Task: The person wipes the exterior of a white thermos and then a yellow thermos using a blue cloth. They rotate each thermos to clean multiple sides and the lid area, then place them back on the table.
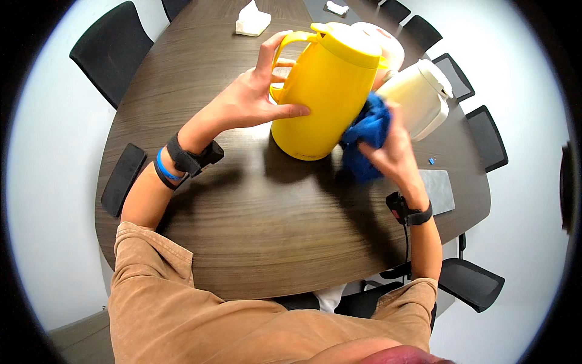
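A yellow thermos jug (327,91) stands slightly tilted on the dark wooden table, its handle toward the left. My left hand (257,94) grips it at the handle, fingers around the handle and thumb against the yellow body. In my right hand (394,145) is a crumpled blue cloth (371,127), held against the jug's lower right side; the cloth is a little blurred. Just behind and to the right are a cream thermos jug (415,97) and a pale pink one (388,45), the latter partly hidden by the yellow jug.
On the table (260,242), a black flat case (123,180) lies by the left edge and a grey flat item (438,189) by the right. A white tissue pack (252,21) is at the far side, a small blue piece (431,161) at right. Black chairs (112,48) surround the table.
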Tool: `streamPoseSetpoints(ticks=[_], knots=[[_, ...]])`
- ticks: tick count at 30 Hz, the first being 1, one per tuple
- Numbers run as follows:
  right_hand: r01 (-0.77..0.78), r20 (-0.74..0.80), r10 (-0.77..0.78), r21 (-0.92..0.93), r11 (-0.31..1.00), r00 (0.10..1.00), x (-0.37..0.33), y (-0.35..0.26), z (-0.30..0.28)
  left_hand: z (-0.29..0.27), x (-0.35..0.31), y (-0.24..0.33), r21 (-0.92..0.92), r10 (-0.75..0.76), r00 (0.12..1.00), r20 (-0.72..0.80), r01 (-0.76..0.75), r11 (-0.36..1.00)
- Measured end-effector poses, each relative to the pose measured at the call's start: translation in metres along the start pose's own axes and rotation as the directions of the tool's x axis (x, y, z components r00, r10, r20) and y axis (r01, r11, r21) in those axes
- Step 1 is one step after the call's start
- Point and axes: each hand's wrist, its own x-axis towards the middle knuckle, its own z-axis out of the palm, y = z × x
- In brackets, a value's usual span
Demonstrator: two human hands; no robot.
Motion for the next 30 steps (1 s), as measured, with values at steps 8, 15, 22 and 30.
streamPoseSetpoints(ticks=[8,15,22,30], knots=[[0.086,-0.154,-0.061,0.157,0.984,0.986,0.036,-0.037,0.001,0.004,-0.001,0.014,0.054,-0.010,0.999,-0.037,0.012,0.998],[-0.060,0.154,0.032,0.180,0.982,0.987,-0.029,-0.016,0.046,0.009,-0.001,0.009,0.139,0.016,0.997,-0.076,-0.006,0.990],[-0.109,0.103,0.080,0.324,0.940,0.991,0.005,-0.016,-0.016,0.007,-0.004,0.000,0.163,0.029,0.996,-0.087,-0.015,0.987],[-0.413,0.402,0.180,0.629,0.658,0.898,0.041,-0.001,-0.006,0.009,-0.003,0.001,0.113,0.050,0.995,-0.081,-0.040,0.993]])
